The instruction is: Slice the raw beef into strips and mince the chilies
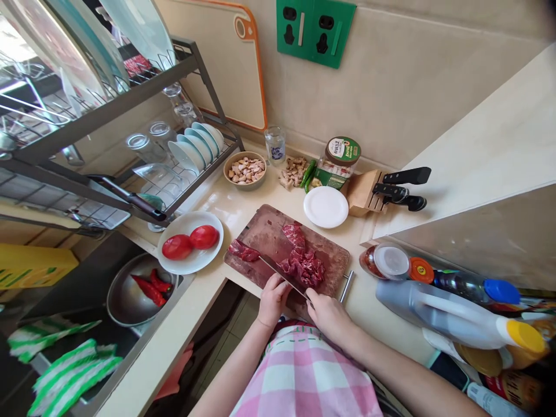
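Observation:
My right hand [328,313] grips the handle of a kitchen knife [281,273], whose blade points up and to the left across a brown cutting board [256,223]. My left hand [274,301] is at the board's near edge, its fingers curled close against the near side of the blade. Whatever those fingers hold, if anything, is hidden. Beyond the blade lies a pile of sliced raw red meat [304,266], with a strip of slices [294,236] running away from it. Another piece of meat [243,251] rests at the board's left edge.
Left of the board, a plate [212,255] carries two peeled tomatoes. Behind stand a bowl of garlic [245,169], ginger [293,172], green chillies [308,172], a white plate [325,207] and a knife block [362,192]. Bottles [452,313] crowd the right; a sink pan [125,298] holds red chillies.

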`<state>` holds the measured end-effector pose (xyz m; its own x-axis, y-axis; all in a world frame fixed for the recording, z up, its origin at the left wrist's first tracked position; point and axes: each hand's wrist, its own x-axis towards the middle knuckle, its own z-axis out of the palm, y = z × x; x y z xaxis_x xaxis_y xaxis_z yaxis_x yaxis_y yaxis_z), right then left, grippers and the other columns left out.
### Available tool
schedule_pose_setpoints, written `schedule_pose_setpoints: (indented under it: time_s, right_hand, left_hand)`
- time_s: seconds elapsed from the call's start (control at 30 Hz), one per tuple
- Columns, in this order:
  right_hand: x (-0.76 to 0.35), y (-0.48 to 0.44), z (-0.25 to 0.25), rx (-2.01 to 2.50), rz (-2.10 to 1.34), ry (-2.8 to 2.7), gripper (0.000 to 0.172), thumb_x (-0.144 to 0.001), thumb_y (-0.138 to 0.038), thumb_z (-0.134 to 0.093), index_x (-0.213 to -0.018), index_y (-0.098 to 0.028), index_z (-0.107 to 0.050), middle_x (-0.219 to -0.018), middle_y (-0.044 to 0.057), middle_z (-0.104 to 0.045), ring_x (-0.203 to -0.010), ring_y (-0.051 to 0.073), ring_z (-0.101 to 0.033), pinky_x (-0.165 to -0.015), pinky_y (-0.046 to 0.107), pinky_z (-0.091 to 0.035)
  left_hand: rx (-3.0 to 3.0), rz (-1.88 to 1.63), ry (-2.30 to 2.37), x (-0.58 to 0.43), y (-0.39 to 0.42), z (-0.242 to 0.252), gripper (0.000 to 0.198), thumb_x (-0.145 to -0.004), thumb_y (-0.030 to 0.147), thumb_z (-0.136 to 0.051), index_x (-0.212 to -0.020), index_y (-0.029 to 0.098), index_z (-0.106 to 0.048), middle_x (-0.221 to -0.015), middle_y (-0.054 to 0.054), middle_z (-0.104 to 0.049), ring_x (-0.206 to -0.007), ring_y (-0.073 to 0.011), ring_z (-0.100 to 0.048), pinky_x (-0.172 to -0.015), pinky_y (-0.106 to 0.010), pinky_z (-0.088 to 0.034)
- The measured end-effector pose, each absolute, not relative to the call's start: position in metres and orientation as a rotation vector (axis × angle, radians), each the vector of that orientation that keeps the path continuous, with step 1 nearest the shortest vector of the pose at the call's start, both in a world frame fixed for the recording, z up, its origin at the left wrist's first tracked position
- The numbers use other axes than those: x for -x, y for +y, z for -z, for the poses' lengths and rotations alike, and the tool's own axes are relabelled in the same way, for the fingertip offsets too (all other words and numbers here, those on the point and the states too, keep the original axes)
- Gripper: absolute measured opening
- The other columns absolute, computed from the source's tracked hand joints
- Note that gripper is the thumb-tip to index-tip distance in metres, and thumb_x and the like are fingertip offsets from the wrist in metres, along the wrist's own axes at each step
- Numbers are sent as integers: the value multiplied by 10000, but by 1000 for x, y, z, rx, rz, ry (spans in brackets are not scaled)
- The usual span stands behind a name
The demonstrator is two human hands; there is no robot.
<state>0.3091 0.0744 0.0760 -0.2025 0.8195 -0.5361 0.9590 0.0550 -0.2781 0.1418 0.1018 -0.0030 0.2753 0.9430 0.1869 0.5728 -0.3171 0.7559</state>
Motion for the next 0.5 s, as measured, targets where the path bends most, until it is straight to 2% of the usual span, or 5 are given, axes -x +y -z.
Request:
schedule_pose_setpoints:
  time_s: [0.27,0.5]
  right_hand:
    - [-366,26,-91,-1899,1096,1967,248,-887,-276,-283,-1000,-247,-501,-779,9,-669,-696,144,-626,-553,205,-323]
    - [-354,21,-100,-1810,982,2034,249,-868,-227,-297,-988,-241,-515,-781,25,-666,-694,171,-632,-549,228,-326]
  left_hand:
    - [-2088,-919,1449,-141,101,1,165,-828,265,-516,-875,223,-669,-868,-44,-577,-836,-170,-522,-733,-317,-468]
    - [-2161,-951,1411,-141,101,0,197,-846,204,-465,-773,213,-648,-825,-35,-586,-891,-179,-514,-745,-304,-465]
